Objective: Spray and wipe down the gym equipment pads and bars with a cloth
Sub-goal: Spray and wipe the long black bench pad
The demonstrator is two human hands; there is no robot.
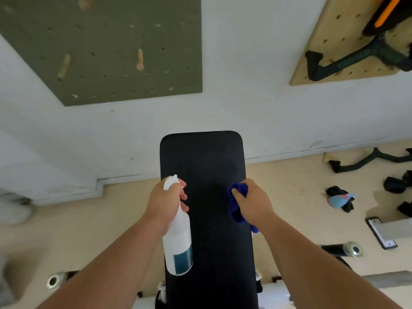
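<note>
A long black bench pad [205,161] runs away from me toward the white wall. My left hand [163,201] grips a white spray bottle [178,241] with a teal label, held over the pad's left edge with its nozzle pointing forward. My right hand [252,202] is closed around a bunched blue cloth [237,210] at the pad's right edge. Whether the cloth touches the pad I cannot tell. Two bar ends, one at lower left [53,281] and one at right [354,249], stick out below the pad.
A green pegboard [111,52] with wooden pegs hangs on the wall at left, a wooden pegboard [347,41] with dark handles at right. On the beige floor at right lie black straps [356,162], a light blue item [340,200] and a white plate [381,233].
</note>
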